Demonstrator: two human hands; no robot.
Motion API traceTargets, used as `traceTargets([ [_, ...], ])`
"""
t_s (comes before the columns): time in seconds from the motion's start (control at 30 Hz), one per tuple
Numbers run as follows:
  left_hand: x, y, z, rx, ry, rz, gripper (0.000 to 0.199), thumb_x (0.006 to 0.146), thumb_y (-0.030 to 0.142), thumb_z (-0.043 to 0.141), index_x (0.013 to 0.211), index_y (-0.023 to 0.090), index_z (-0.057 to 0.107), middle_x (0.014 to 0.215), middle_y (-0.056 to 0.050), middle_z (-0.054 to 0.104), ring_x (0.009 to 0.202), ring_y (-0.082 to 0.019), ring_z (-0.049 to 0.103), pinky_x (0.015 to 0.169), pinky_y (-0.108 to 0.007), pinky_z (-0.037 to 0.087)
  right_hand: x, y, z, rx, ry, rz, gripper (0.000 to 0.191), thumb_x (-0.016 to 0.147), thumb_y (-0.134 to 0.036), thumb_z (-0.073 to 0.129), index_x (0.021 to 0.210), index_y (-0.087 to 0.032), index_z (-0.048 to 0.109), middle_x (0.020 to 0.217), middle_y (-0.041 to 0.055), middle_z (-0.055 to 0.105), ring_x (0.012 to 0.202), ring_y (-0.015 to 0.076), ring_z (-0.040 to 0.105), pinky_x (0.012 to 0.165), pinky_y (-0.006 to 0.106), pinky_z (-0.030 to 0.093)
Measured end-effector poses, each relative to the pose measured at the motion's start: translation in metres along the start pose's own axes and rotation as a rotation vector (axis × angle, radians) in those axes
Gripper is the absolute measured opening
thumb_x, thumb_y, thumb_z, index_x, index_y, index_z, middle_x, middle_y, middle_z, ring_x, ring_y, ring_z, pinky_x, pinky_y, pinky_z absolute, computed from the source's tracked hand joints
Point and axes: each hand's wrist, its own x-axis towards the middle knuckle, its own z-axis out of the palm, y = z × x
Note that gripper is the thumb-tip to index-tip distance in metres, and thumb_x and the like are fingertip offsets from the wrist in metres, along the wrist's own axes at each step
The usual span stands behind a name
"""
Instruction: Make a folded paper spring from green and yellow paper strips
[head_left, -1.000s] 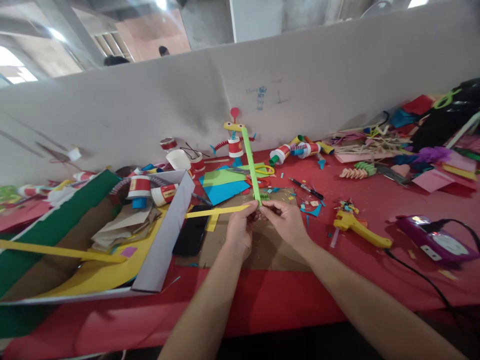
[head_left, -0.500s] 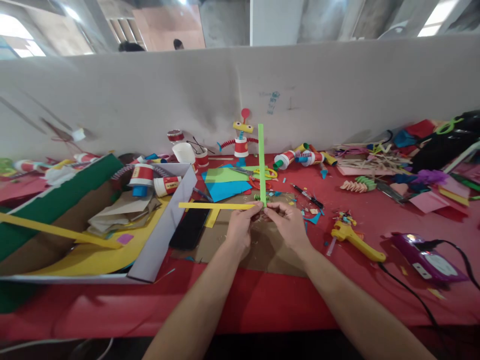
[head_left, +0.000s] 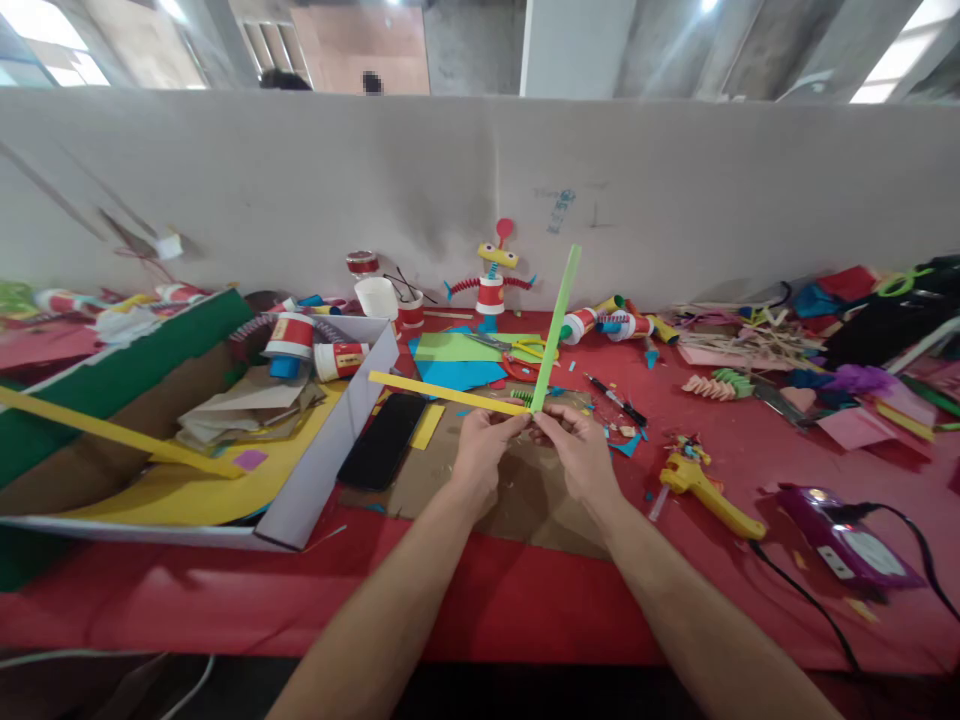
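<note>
My left hand (head_left: 486, 450) pinches the right end of a yellow paper strip (head_left: 442, 392), which points left and slightly up. My right hand (head_left: 576, 445) is closed at the lower end of a green paper strip (head_left: 558, 325), which rises and leans right. The two strips meet between my fingertips, above a brown cardboard sheet (head_left: 517, 510). Just behind the fingers lies a small green folded paper piece (head_left: 522, 397). Farther back, a paper-cup figure (head_left: 491, 294) with red folded arms stands near the wall.
An open box (head_left: 341, 440) with paper and cup figures is at the left, beside a black phone (head_left: 382, 442). Yellow scissors (head_left: 529, 348) lie behind my hands. A yellow glue gun (head_left: 712, 497) and a purple device (head_left: 851, 540) with cords are at the right.
The green strip has tilted from upright to leaning right. The yellow strip's free left end has risen. Both hands still hold at the joint, and the view has shifted slightly.
</note>
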Motion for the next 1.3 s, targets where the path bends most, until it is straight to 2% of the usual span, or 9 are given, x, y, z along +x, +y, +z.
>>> traceTargets([
  [0.13, -0.001, 0.003, 0.001, 0.026, -0.032, -0.002, 0.031, 0.054, 0.021, 0.074, 0.083, 0.013, 0.066, 0.066, -0.005, 0.067, 0.061, -0.015, 0.060, 0.061, -0.027, 0.044, 0.002, -0.002, -0.001, 0.055, 0.026, 0.028, 0.018, 0.065, -0.031, 0.069, 0.075, -0.016, 0.067, 0.062, -0.0003, 0.064, 0.055, 0.0113, 0.056, 0.057, 0.025, 0.045],
  [0.27, 0.002, 0.002, -0.002, -0.058, -0.076, -0.082, 0.024, 0.054, 0.020, 0.074, 0.076, 0.013, 0.068, 0.065, -0.005, 0.067, 0.060, -0.013, 0.059, 0.061, -0.025, 0.043, 0.004, -0.005, -0.001, 0.159, 0.017, 0.085, 0.015, 0.062, -0.028, 0.071, 0.070, -0.017, 0.067, 0.058, -0.0025, 0.062, 0.052, 0.0087, 0.053, 0.055, 0.023, 0.043],
  [0.43, 0.004, -0.002, -0.004, -0.179, -0.034, -0.156, 0.020, 0.051, 0.020, 0.076, 0.068, 0.013, 0.067, 0.061, -0.002, 0.064, 0.058, -0.011, 0.057, 0.055, -0.022, 0.038, 0.004, -0.006, 0.000, 0.177, 0.019, 0.101, 0.014, 0.060, -0.027, 0.071, 0.068, -0.017, 0.067, 0.058, -0.0025, 0.062, 0.051, 0.0087, 0.053, 0.054, 0.023, 0.043],
  [0.57, 0.003, -0.003, -0.003, -0.166, -0.037, -0.172, 0.020, 0.052, 0.019, 0.076, 0.068, 0.013, 0.066, 0.062, -0.002, 0.063, 0.056, -0.010, 0.055, 0.054, -0.022, 0.038, 0.004, -0.006, 0.000, 0.131, 0.000, 0.084, 0.015, 0.060, -0.028, 0.070, 0.069, -0.016, 0.067, 0.059, -0.0018, 0.062, 0.051, 0.0093, 0.053, 0.054, 0.024, 0.043],
  [0.7, 0.001, -0.002, -0.002, -0.126, -0.055, -0.149, 0.022, 0.053, 0.020, 0.076, 0.072, 0.014, 0.066, 0.064, -0.001, 0.062, 0.055, -0.008, 0.051, 0.055, -0.022, 0.036, 0.004, -0.003, -0.001, 0.066, -0.007, 0.060, 0.017, 0.059, -0.031, 0.070, 0.069, -0.017, 0.067, 0.060, -0.0006, 0.063, 0.051, 0.0110, 0.054, 0.053, 0.025, 0.044],
  [0.93, 0.000, -0.002, -0.002, -0.050, -0.037, -0.128, 0.024, 0.053, 0.027, 0.078, 0.068, 0.014, 0.063, 0.059, 0.001, 0.057, 0.051, -0.006, 0.047, 0.054, -0.022, 0.034, 0.001, 0.003, -0.001, -0.036, -0.033, -0.035, 0.019, 0.061, -0.034, 0.071, 0.073, -0.020, 0.068, 0.063, 0.0007, 0.065, 0.058, 0.0143, 0.058, 0.059, 0.028, 0.048],
  [1.2, 0.004, -0.005, -0.005, -0.051, 0.000, -0.082, 0.025, 0.050, 0.026, 0.079, 0.065, 0.015, 0.063, 0.060, 0.001, 0.058, 0.055, -0.009, 0.051, 0.059, -0.024, 0.038, 0.004, 0.004, -0.003, -0.013, -0.111, -0.001, 0.022, 0.063, -0.033, 0.070, 0.081, -0.022, 0.072, 0.071, 0.0011, 0.069, 0.062, 0.0150, 0.061, 0.066, 0.031, 0.050],
  [1.3, 0.003, -0.003, -0.004, -0.050, 0.023, -0.076, 0.025, 0.049, 0.026, 0.079, 0.064, 0.015, 0.063, 0.059, 0.001, 0.058, 0.054, -0.008, 0.051, 0.057, -0.023, 0.037, 0.004, 0.004, -0.004, -0.051, -0.127, -0.010, 0.024, 0.064, -0.034, 0.070, 0.085, -0.023, 0.071, 0.076, 0.0013, 0.071, 0.068, 0.0169, 0.062, 0.072, 0.034, 0.050],
])
